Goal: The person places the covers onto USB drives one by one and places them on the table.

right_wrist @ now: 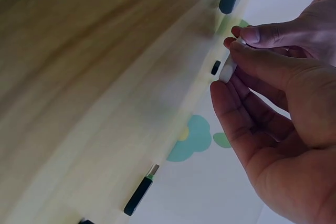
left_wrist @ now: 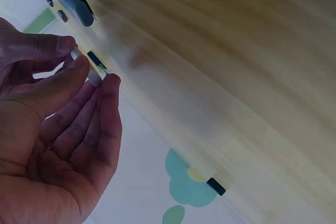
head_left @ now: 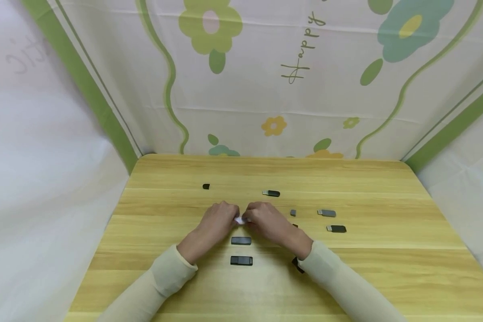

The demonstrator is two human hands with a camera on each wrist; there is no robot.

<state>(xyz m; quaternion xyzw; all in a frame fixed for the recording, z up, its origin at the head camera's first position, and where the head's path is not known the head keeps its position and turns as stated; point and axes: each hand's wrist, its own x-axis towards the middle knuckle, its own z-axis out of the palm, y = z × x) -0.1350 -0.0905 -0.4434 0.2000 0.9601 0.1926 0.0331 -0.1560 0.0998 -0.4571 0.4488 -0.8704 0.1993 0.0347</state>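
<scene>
A small white stick (head_left: 239,221), shaped like a USB stick, is held between both hands above the middle of the table. My left hand (head_left: 219,218) pinches one end with thumb and fingers. At the other end, my right hand (head_left: 267,221) pinches it the same way. In the right wrist view a smooth white end (right_wrist: 228,71) of the stick shows between thumb and fingertips; the fingers hide much of the rest. Just nearer than the hands lie a dark grey USB stick (head_left: 241,240) and a black USB stick (head_left: 241,260).
Uncapped USB sticks lie farther off: a black one (head_left: 273,193), a grey one (head_left: 328,213) and another black one (head_left: 338,229). A black cap (head_left: 206,186) and a grey cap (head_left: 293,213) lie apart. The right sleeve partly covers a dark piece (head_left: 298,264). A printed curtain (head_left: 241,89) hangs behind the table.
</scene>
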